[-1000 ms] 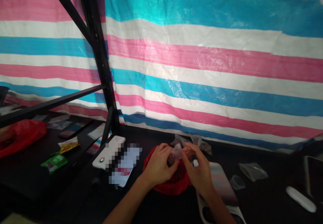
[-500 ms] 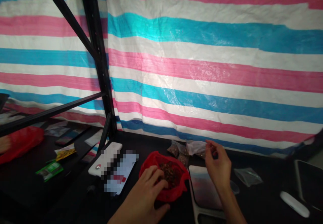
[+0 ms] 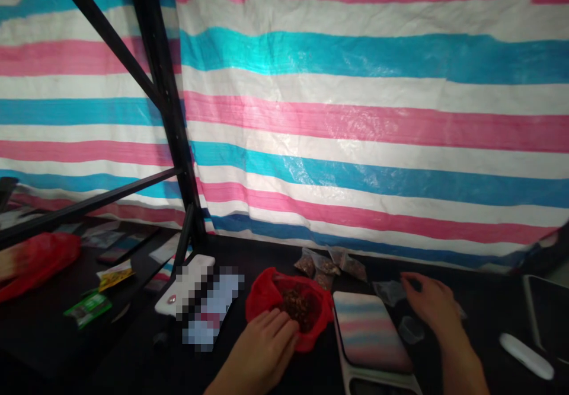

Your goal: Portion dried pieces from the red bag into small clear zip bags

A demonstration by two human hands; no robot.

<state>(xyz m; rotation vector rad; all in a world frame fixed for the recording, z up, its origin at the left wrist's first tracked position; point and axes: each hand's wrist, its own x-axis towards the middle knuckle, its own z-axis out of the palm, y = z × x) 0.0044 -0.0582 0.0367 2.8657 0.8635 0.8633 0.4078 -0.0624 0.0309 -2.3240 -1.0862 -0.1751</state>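
My left hand (image 3: 262, 347) lies flat at the near edge of a red plastic bag (image 3: 263, 299) that is open on small brown bits, fingers stretched out and touching the rim. My right hand (image 3: 429, 301) reaches right over the dark tabletop, fingers at a small clear plastic bag (image 3: 387, 290); whether it grips the bag is unclear. Between the two hands sits a flat scale (image 3: 370, 337) whose shiny plate mirrors the stripes. Behind the red bag lie a few small filled clear bags (image 3: 328, 263).
A striped pink, blue and white tarp (image 3: 355, 116) hangs behind the table. A black metal rack post (image 3: 166, 110) stands at left. A white device (image 3: 189, 276), a blurred card, snack packets (image 3: 91, 307), another red bag (image 3: 40, 255) and a white object (image 3: 527, 356) lie around.
My right hand let go of a small filled bag behind the red bag, then moved right to the empty clear bag. My left hand dropped to the red bag's near rim.
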